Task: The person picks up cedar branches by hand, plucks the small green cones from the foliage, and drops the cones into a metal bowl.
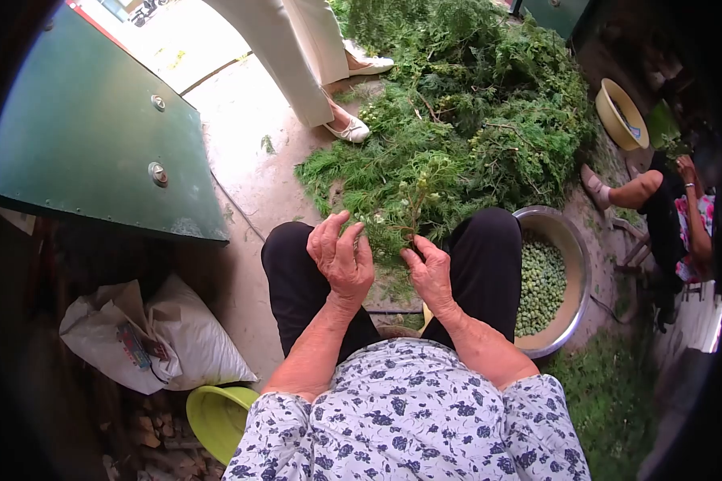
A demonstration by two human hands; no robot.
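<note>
My right hand (pixel 431 276) pinches the stem of a green conifer sprig (pixel 415 192) between thumb and fingers, and the sprig stands up above my knees. To its left is my left hand (pixel 341 256), its bent fingers apart beside the sprig's leaves, with nothing visible in it. Beyond both hands lies a big heap of cut conifer branches (pixel 465 104). By my right knee a metal basin (pixel 579 264) holds many small green cones (pixel 540 289). Part of a container (pixel 397 330) shows between my legs, mostly hidden.
A person in white trousers (pixel 285 60) stands beside the heap. Another person's leg (pixel 638 191) and arm are at right, near a yellow basin (pixel 618 120). At left are a green metal panel (pixel 104 136), white sacks (pixel 192 333) and a lime-green basin (pixel 208 417).
</note>
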